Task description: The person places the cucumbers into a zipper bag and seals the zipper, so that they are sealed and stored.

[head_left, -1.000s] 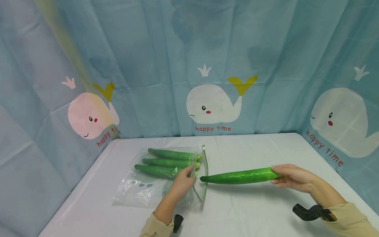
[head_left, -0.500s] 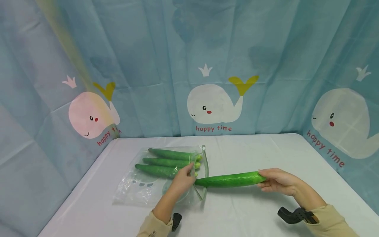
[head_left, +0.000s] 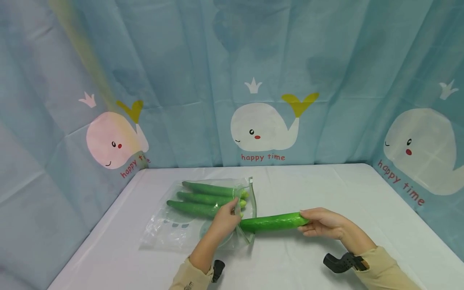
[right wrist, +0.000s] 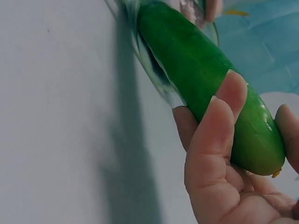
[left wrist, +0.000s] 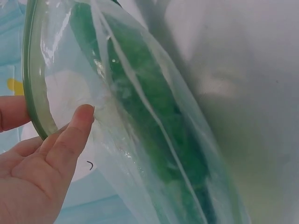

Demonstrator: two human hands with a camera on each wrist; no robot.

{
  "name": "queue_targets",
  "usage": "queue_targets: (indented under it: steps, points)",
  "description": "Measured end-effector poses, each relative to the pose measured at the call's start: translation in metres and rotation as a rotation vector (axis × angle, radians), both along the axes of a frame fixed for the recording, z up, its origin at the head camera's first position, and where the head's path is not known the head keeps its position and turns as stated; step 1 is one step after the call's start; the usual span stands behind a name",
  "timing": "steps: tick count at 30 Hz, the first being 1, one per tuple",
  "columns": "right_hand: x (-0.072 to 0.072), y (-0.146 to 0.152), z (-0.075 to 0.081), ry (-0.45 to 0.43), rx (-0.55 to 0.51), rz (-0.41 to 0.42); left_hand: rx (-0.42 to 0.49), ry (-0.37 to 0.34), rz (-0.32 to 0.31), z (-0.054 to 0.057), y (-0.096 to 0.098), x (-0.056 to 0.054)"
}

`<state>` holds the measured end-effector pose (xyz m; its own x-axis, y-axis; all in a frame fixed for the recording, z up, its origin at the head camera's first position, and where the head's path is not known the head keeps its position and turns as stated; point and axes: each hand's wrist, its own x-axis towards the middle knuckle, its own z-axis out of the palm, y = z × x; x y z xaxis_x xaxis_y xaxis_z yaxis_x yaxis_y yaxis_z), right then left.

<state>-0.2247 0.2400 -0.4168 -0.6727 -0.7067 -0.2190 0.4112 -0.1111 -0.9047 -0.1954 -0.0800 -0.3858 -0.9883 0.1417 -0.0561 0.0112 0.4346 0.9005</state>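
Note:
My right hand [head_left: 320,222] grips a cucumber [head_left: 273,222] by its paler end. The cucumber's darker end points left and passes into the mouth of a clear zip bag [head_left: 159,235]. At that mouth my left hand [head_left: 225,221] pinches the bag's edge between thumb and fingers. Three other cucumbers [head_left: 208,188] lie side by side inside the bag, paler ends toward the opening. Close up in the right wrist view, fingers and thumb wrap the cucumber [right wrist: 201,74]. The green zip rim [left wrist: 29,70] curves past my fingers in the left wrist view.
A white-covered table [head_left: 308,185] lies under everything. Behind and at both sides hangs a blue curtain [head_left: 188,80] printed with whales. A black wrist-worn device [head_left: 342,263] sits at the right cuff, and another [head_left: 218,270] at the left.
My right hand has moved left with the cucumber, whose darker end has gone from just outside the bag's mouth to inside it. The left hand has stayed at the bag's edge.

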Motion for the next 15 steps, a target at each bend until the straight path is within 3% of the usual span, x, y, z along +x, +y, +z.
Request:
queue_targets:
  steps: [15]
  points:
    - [-0.001, -0.041, -0.012, -0.07, 0.027, -0.019, -0.001, -0.004, -0.022, 0.0, 0.001, 0.0]
